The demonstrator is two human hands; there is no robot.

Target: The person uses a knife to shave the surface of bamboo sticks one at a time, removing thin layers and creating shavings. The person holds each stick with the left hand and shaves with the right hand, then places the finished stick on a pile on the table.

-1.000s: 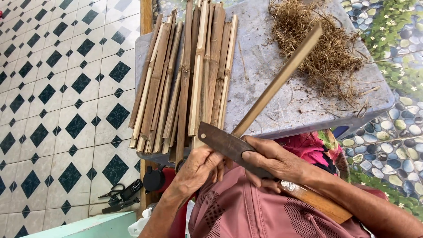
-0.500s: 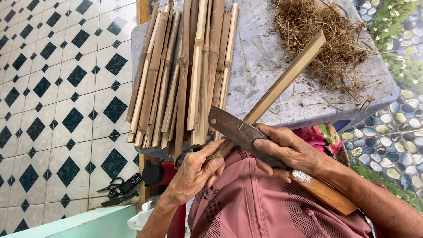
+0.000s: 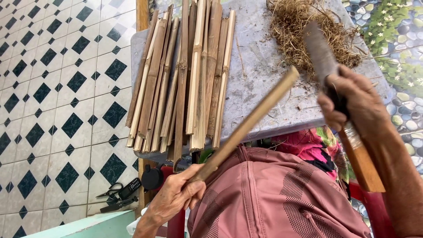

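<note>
Scanning from the left, I see a tiled floor (image 3: pixel 53 110) with dark diamond insets, and on it a pair of scissors (image 3: pixel 110 191) beside a small black device (image 3: pixel 129 188). A bundle of split bamboo slats (image 3: pixel 185 79) lies lengthwise on the grey table (image 3: pixel 264 88), its near ends overhanging the table edge. My left hand (image 3: pixel 176 198) is closed on the lower end of a single bamboo strip (image 3: pixel 251 121), which slants up and to the right over the table. A heap of dry shavings (image 3: pixel 308 35) lies on the far right of the table. My right hand (image 3: pixel 357 103) is clamped on the wooden handle of a broad-bladed knife (image 3: pixel 319 50), blade raised above the strip and clear of it. The hands are well apart.
</note>
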